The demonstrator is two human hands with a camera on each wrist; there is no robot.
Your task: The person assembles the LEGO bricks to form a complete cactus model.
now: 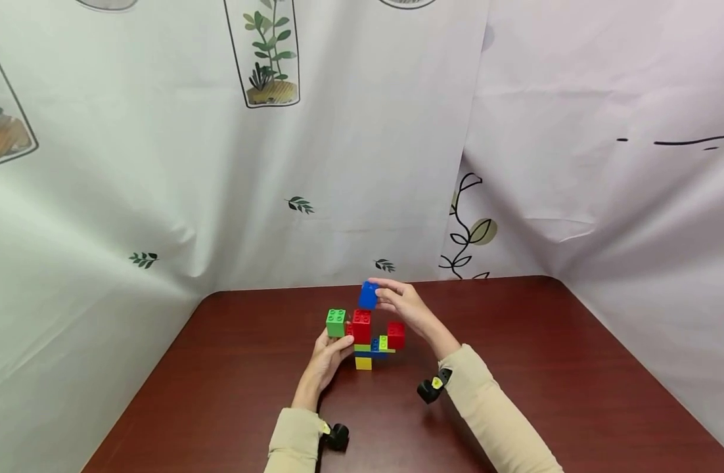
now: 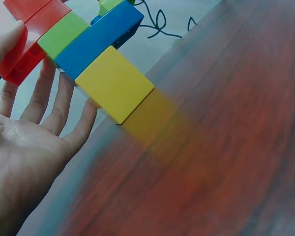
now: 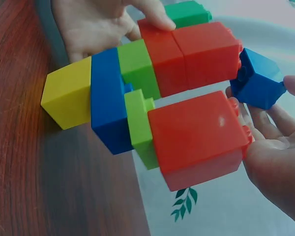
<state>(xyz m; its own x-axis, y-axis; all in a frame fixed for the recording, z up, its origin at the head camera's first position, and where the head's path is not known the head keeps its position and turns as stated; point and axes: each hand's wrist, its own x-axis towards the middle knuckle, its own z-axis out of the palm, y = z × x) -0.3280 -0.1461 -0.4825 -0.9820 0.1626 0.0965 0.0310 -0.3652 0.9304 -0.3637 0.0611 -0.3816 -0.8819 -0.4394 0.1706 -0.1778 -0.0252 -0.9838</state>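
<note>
A toy-brick build stands on the table with a yellow brick [image 1: 363,363] at its base. Above that come a long blue brick [image 2: 101,42], lime green pieces and stacked red bricks [image 1: 362,327]. A bright green brick [image 1: 336,323] sticks out on the left, and another red brick [image 3: 201,140] tops the right arm. My left hand [image 1: 326,360] grips the build at the red part, thumb in front and fingers behind. My right hand [image 1: 406,307] pinches a loose blue brick [image 1: 368,296] just over the red stack; whether they touch, I cannot tell.
The dark red-brown table [image 1: 249,394] has rounded far corners. Behind it hangs a white cloth [image 1: 362,164] printed with plants. Black cameras are strapped at both wrists, near the beige sleeves [image 1: 498,414].
</note>
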